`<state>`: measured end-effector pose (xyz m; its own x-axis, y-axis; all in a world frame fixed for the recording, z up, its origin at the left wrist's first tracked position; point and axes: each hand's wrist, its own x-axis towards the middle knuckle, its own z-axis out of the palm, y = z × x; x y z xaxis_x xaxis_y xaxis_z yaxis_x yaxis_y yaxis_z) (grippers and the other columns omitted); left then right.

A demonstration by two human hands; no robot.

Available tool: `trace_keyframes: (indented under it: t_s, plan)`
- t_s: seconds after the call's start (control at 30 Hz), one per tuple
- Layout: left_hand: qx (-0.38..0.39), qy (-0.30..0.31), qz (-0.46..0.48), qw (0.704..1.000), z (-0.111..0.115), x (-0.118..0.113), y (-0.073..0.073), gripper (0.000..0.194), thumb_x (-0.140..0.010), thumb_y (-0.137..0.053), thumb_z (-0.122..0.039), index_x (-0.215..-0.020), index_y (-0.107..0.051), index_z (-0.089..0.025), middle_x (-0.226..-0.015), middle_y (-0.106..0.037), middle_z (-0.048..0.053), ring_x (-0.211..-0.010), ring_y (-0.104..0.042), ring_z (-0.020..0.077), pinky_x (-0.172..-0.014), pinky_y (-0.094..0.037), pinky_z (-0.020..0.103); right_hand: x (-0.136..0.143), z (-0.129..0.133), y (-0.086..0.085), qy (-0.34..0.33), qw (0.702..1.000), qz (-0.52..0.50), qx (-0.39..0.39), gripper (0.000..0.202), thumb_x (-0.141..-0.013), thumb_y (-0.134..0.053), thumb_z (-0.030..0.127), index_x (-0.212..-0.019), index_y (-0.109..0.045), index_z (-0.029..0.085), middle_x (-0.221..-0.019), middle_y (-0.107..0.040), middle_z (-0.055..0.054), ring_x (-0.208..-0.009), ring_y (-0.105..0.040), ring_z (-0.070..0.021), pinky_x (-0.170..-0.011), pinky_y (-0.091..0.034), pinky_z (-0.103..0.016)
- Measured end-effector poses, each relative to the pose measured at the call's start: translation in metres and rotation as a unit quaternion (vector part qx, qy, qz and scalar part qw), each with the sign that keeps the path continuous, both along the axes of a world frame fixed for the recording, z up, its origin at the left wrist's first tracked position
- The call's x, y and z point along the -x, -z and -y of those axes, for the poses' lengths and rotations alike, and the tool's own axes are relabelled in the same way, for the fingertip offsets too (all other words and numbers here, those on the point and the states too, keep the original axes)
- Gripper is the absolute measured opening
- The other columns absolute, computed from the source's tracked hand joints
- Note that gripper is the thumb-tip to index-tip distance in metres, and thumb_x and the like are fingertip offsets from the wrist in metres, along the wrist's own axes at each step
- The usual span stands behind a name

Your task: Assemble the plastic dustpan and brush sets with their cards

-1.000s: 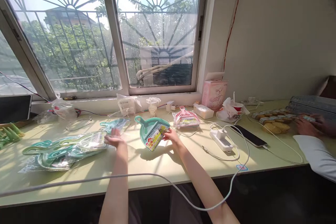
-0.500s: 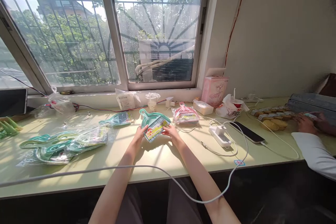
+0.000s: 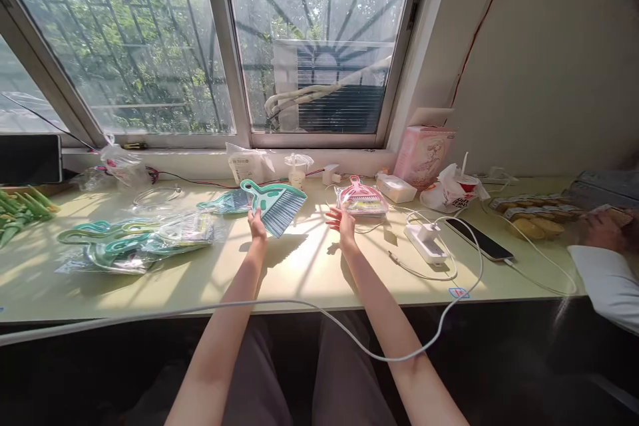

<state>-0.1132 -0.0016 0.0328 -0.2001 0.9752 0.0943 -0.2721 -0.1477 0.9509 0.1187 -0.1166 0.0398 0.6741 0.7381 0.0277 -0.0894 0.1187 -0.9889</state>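
My left hand (image 3: 257,225) grips the near left side of a green dustpan (image 3: 267,194) and raises it over the table, tilted. A brush with grey bristles (image 3: 284,212) lies nested against the dustpan. To its right, my right hand (image 3: 343,221) is open with fingers spread, holding nothing I can see. Just behind that hand lies a pink dustpan set (image 3: 362,196) with a label. Another green dustpan set (image 3: 224,202) rests behind my left hand. Further left, several green sets in clear plastic (image 3: 140,239) are piled together.
A white cable (image 3: 319,311) crosses in front of my forearms. On the right are a power strip (image 3: 425,244), a phone (image 3: 479,239) and a pink box (image 3: 424,154). At the far right, another person's hand (image 3: 604,231) works beside yellow-lidded containers (image 3: 536,226).
My right hand has let go of the dustpan set and moved right, opening. My left hand has tilted the set; its colourful label no longer shows, and grey bristles face me.
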Motion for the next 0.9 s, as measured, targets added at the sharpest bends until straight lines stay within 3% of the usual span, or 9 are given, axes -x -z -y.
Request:
trace_keyframes:
  t_s: [0.07,0.2,0.27,0.4,0.6,0.7,0.9]
  plan:
    - [-0.02,0.021,-0.021,0.999,0.007,-0.01,-0.002,0.051,-0.103,-0.081,-0.065,-0.13,-0.07,-0.022,-0.157,-0.07,0.023,-0.169,-0.049,0.0403,-0.14,-0.042,0.053,0.017,-0.002,-0.001,-0.04,0.99,0.137,0.003,0.044,-0.113,-0.058,0.055,-0.118,-0.084,0.02,-0.12,-0.089,-0.016,-0.1,-0.085,-0.0312,-0.094,-0.065,-0.042]
    - [-0.105,0.16,-0.118,0.974,0.032,-0.034,-0.001,0.031,-0.106,-0.076,-0.054,-0.105,-0.075,-0.023,-0.116,-0.083,0.015,-0.128,-0.075,0.0379,-0.116,-0.057,0.047,0.034,0.0,0.001,-0.062,0.934,0.351,-0.023,0.018,-0.103,-0.077,0.037,-0.115,-0.083,0.025,-0.136,-0.084,-0.013,-0.136,-0.073,-0.0337,-0.12,-0.055,-0.045]
    - [-0.128,0.196,-0.154,0.96,0.044,-0.042,0.002,0.029,-0.101,-0.078,-0.053,-0.107,-0.076,-0.025,-0.106,-0.083,0.01,-0.111,-0.077,0.0344,-0.105,-0.059,0.044,0.034,0.002,0.002,-0.054,0.918,0.393,0.007,0.016,-0.101,-0.081,0.036,-0.113,-0.082,0.026,-0.137,-0.082,-0.014,-0.139,-0.068,-0.0349,-0.124,-0.051,-0.048]
    - [-0.125,0.202,-0.176,0.955,0.054,-0.045,0.005,0.034,-0.097,-0.081,-0.059,-0.106,-0.078,-0.026,-0.088,-0.078,0.005,-0.097,-0.075,0.0324,-0.092,-0.059,0.04,0.029,0.0,-0.002,-0.039,0.909,0.413,0.051,0.02,-0.101,-0.084,0.044,-0.098,-0.075,0.026,-0.123,-0.08,-0.013,-0.127,-0.07,-0.0334,-0.115,-0.054,-0.044]
    - [-0.151,0.212,-0.16,0.952,0.04,-0.038,-0.006,0.036,-0.094,-0.08,-0.059,-0.097,-0.083,-0.023,-0.09,-0.081,0.009,-0.087,-0.074,0.0308,-0.089,-0.061,0.043,0.025,-0.005,-0.011,-0.06,0.913,0.4,0.054,0.025,-0.099,-0.083,0.038,-0.084,-0.065,0.029,-0.107,-0.077,-0.009,-0.116,-0.071,-0.0312,-0.108,-0.056,-0.041]
    - [-0.169,0.196,-0.174,0.95,0.036,-0.035,-0.007,0.032,-0.094,-0.079,-0.055,-0.099,-0.085,-0.023,-0.099,-0.086,0.01,-0.096,-0.077,0.0337,-0.098,-0.064,0.047,0.026,-0.002,-0.014,-0.063,0.912,0.402,0.051,0.023,-0.101,-0.079,0.036,-0.083,-0.067,0.029,-0.107,-0.079,-0.01,-0.115,-0.071,-0.032,-0.109,-0.056,-0.043]
    - [-0.186,0.161,-0.191,0.95,0.051,-0.037,0.004,0.03,-0.091,-0.085,-0.045,-0.115,-0.088,-0.027,-0.115,-0.088,0.014,-0.121,-0.078,0.0458,-0.121,-0.058,0.061,0.04,-0.005,-0.019,-0.042,0.905,0.417,0.077,0.016,-0.107,-0.075,0.038,-0.096,-0.075,0.026,-0.122,-0.08,-0.016,-0.125,-0.074,-0.0359,-0.108,-0.056,-0.042]
